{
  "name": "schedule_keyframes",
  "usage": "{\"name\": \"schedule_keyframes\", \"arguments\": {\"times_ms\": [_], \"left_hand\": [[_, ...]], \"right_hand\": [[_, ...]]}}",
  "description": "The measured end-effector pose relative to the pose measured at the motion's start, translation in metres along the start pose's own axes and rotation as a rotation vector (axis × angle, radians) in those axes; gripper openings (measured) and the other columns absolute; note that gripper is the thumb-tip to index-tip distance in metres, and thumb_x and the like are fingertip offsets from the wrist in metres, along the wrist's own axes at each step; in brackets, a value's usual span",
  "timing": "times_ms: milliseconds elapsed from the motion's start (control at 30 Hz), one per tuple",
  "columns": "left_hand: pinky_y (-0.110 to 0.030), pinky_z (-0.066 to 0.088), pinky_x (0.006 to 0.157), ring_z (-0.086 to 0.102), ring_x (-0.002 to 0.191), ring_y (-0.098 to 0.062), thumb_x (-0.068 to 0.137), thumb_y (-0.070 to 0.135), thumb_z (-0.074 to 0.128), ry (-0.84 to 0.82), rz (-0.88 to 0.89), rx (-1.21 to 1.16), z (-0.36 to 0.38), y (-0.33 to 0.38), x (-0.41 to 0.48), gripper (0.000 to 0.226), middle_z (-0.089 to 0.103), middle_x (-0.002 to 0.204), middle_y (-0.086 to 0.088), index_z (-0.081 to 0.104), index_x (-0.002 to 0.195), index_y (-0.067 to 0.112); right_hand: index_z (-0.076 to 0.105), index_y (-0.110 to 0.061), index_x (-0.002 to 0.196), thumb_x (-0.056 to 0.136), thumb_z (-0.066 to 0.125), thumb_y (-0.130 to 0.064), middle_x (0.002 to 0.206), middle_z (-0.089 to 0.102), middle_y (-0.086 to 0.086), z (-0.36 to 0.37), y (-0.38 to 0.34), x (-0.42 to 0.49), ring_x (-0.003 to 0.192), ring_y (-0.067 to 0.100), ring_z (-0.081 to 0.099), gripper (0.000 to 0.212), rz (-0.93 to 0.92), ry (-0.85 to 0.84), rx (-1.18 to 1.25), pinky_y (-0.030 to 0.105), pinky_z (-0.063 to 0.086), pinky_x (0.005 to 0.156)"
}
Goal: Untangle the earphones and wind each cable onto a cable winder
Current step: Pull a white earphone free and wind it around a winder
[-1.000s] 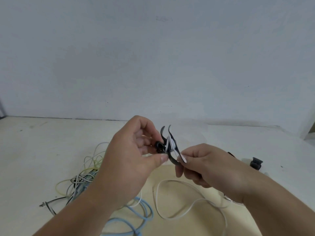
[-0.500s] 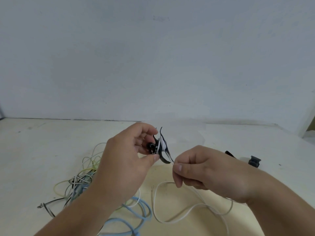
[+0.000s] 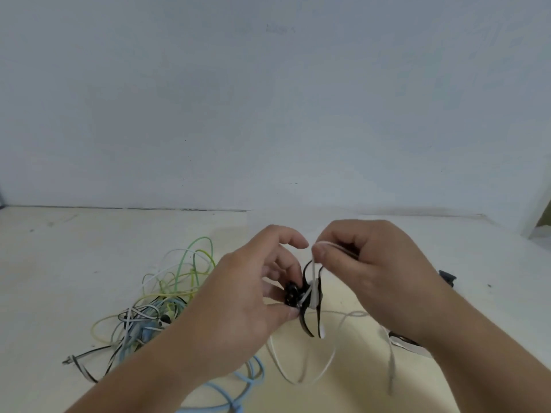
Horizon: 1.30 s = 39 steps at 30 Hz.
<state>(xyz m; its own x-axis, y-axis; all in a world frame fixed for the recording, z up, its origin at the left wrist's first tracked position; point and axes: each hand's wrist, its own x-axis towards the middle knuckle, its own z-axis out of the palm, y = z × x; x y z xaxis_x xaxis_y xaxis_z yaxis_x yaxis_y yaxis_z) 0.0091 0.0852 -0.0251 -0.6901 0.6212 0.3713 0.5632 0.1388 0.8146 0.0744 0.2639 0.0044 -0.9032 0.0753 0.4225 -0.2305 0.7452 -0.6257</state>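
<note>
Your left hand (image 3: 244, 299) held the black winder (image 3: 301, 298) above the table (image 3: 59, 263), with thumb and fingers curled round its left side. Your right hand (image 3: 369, 272) sat just above and to the right of it. Its thumb and forefinger pinched the white cable (image 3: 312, 272), which ran down from the pinch into the winder's middle. The slack hung in loose loops near you. A tangle of other cables (image 3: 155, 305) lay to the left, and a small black piece (image 3: 447, 278) lay at the far right.
</note>
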Motion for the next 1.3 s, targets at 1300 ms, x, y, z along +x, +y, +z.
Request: {"name": "schedule_keyframes", "arguments": {"times_ms": [1300], "left_hand": [[-0.017,0.049,0.074,0.064,0.083,-0.005,0.075,0.011,0.084,0.222,0.047,0.321,-0.006,-0.004,0.001,0.060,0.062,0.093,0.020,0.046,0.104,0.047]], "right_hand": [[0.073,-0.014,0.077,0.096,0.061,-0.026,0.052,0.032,-0.007,0.003,-0.007,-0.004,0.050,0.010,0.028,0.026,0.040,-0.394,0.194,0.021,0.025,0.049]]}}
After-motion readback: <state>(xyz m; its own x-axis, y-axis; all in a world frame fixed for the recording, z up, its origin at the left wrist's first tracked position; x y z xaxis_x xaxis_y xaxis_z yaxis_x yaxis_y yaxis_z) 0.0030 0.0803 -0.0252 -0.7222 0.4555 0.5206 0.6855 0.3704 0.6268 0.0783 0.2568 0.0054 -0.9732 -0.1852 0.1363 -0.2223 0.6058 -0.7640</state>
